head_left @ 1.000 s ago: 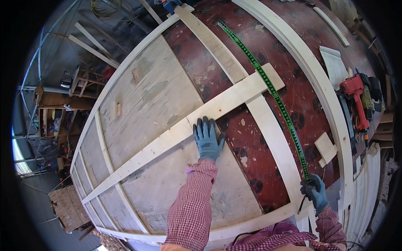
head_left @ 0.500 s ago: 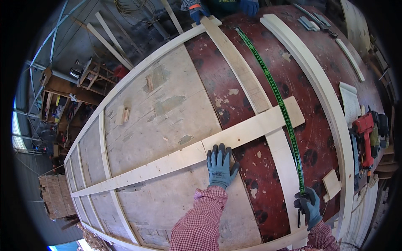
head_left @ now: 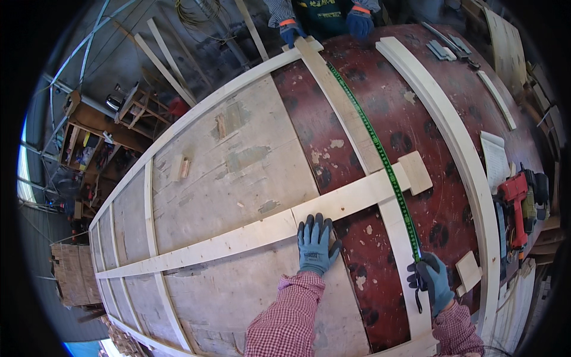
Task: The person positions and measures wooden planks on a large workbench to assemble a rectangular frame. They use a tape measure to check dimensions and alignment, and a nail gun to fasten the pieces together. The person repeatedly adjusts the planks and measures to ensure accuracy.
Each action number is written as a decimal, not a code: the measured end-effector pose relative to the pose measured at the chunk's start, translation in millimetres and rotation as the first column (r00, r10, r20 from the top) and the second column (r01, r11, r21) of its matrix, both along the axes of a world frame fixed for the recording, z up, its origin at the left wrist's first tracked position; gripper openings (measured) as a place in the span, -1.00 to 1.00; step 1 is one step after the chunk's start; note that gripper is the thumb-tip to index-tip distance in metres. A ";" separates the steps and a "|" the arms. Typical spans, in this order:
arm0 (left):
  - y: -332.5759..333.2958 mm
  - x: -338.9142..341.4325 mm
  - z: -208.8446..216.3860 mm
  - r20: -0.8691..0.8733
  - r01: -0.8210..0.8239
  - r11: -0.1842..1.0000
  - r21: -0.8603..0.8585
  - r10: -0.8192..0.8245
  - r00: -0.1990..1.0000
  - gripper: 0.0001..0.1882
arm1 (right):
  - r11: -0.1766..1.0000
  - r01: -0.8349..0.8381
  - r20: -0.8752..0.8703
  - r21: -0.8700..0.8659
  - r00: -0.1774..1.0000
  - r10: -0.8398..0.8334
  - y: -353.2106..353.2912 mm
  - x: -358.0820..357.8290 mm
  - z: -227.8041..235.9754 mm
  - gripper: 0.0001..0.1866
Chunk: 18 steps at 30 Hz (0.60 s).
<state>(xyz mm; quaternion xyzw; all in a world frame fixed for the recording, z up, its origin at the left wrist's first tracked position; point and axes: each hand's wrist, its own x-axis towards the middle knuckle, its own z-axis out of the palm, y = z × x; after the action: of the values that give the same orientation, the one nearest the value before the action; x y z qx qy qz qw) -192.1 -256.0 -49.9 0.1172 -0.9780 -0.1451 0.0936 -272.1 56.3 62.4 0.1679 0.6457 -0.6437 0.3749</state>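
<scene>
My left hand (head_left: 317,245), in a blue-grey work glove, lies with fingers spread on the edge of a long wooden batten (head_left: 250,232) and the panel below it. My right hand (head_left: 434,282), gloved alike, is closed around a tape measure. Its green tape (head_left: 380,149) runs away from me over the batten's end and along a wooden crosspiece (head_left: 342,101). A black strap dangles below the hand. The tape case is mostly hidden by the fingers. A small wooden block (head_left: 414,172) lies at the batten's end.
Across the table, a co-worker's gloved hand (head_left: 291,33) touches the crosspiece's far end; the other (head_left: 359,22) rests near the red tabletop's edge. A thick curved-looking beam (head_left: 458,119) lies at right, beside a red power tool (head_left: 516,193), a notepad (head_left: 493,156) and a wooden scrap (head_left: 468,271).
My right hand and the tape have shifted left, so the tape now lies over the crosspiece instead of the red surface beside it. My left hand stays on the batten.
</scene>
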 end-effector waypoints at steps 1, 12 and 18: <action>0.8 -1.4 -0.6 -0.004 0.004 1.000 -0.002 -0.004 1.000 -0.19 | 1.000 -0.007 0.029 0.005 1.000 0.006 -0.1 -2.0 2.5 -0.63; -0.3 -0.5 0.4 -0.023 0.001 1.000 -0.025 -0.001 1.000 -0.19 | 1.000 0.010 -0.057 0.002 0.998 -0.010 76.5 89.8 17.2 -0.55; -0.4 -0.4 -2.4 -0.038 0.013 0.999 -0.041 -0.015 0.999 -0.22 | 0.996 0.030 -0.168 -0.086 0.985 -0.044 36.8 35.1 7.2 -0.63</action>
<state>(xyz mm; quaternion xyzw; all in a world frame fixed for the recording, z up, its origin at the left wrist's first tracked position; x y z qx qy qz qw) -192.5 -256.4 -52.2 0.1055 -0.9795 -0.1282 0.1139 -237.0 93.1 69.6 0.1088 0.6447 -0.6889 0.3130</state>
